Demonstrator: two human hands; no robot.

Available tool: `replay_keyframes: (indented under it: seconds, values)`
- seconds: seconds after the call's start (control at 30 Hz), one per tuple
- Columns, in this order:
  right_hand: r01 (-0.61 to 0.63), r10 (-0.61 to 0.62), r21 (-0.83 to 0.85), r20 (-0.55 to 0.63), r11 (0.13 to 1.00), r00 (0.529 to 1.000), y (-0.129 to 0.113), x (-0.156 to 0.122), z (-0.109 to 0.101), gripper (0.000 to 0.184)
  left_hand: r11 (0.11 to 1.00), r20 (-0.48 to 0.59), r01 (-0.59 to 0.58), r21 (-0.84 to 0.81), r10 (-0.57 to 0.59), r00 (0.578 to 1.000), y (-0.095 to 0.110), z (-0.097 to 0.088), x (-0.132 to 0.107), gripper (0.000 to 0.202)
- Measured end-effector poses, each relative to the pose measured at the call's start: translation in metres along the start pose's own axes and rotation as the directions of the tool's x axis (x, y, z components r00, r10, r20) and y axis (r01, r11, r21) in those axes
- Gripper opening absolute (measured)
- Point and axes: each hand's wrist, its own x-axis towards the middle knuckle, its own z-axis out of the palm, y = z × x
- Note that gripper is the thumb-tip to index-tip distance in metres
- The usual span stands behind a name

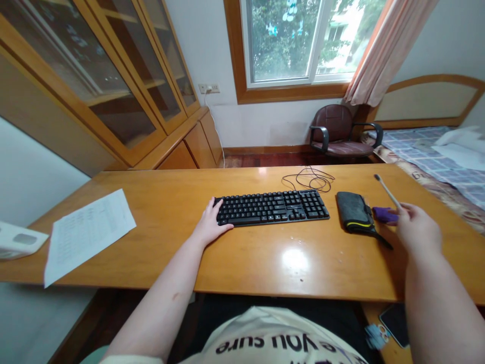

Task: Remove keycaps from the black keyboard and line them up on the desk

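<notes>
A black keyboard [273,208] lies flat on the wooden desk. My left hand [209,222] grips its left end, fingers at the far corner and thumb along the near edge. Over the right side of the desk, my right hand [419,230] is closed round a slim, pale toothbrush [388,192], its small dark head pointing away and to the left. Just left of that hand lies a purple item [384,215], partly hidden and of unclear kind. Beside it rests a dark grey pouch [353,211] with a yellow edge and a black strap.
A thin black cable [312,179] lies coiled behind the keyboard. Printed paper [91,232] and a white object [20,240] occupy the desk's left side. Below the near edge at right are a phone [396,323] and scissors [382,331]. A chair [335,129] stands beyond the desk.
</notes>
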Motion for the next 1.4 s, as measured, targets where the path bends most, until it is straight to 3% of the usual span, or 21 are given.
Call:
replay_keyframes:
  seconds: [0.1, 0.23, 0.37, 0.53, 0.7, 0.9, 1.13, 1.4]
  values:
    - [0.034, -0.06, 0.24, 0.101, 0.97, 0.993, -0.026, -0.017, -0.003, 0.036, 0.999, 0.008, -0.036, -0.021, 0.036, 0.999, -0.002, 0.002, 0.001, 0.093]
    - [0.244, -0.308, 0.31, 0.176, 0.919, 0.935, -0.073, -0.046, -0.003, 0.031, 0.997, -0.031, -0.03, -0.07, 0.028, 0.999, -0.009, 0.003, 0.005, 0.076]
    - [0.385, -0.498, 0.405, 0.223, 0.829, 0.838, -0.115, -0.07, 0.005, 0.031, 0.998, -0.075, 0.032, -0.059, -0.037, 0.996, -0.016, 0.004, 0.008, 0.068]
    - [0.553, -0.65, 0.377, 0.208, 0.743, 0.731, -0.146, -0.083, 0.021, 0.028, 1.0, -0.09, -0.001, -0.02, -0.001, 0.996, -0.016, 0.005, 0.004, 0.061]
    - [0.705, -0.819, 0.431, 0.173, 0.563, 0.548, -0.172, -0.087, 0.036, 0.034, 1.0, -0.124, -0.02, -0.007, 0.019, 0.992, -0.012, 0.002, 0.003, 0.054]
    - [0.801, -0.861, 0.315, 0.197, 0.508, 0.468, -0.212, -0.089, 0.047, 0.035, 0.998, -0.095, -0.047, -0.032, 0.044, 0.995, -0.01, 0.0, 0.002, 0.047]
    - [0.853, -0.919, 0.351, 0.227, 0.386, 0.322, -0.272, -0.1, 0.059, 0.035, 0.997, -0.101, -0.064, -0.04, 0.059, 0.993, -0.011, 0.002, 0.003, 0.062]
    - [0.894, -0.928, 0.295, 0.264, 0.336, 0.262, -0.325, -0.115, 0.072, 0.034, 0.993, -0.147, -0.095, -0.065, 0.084, 0.986, -0.014, 0.0, 0.005, 0.042]
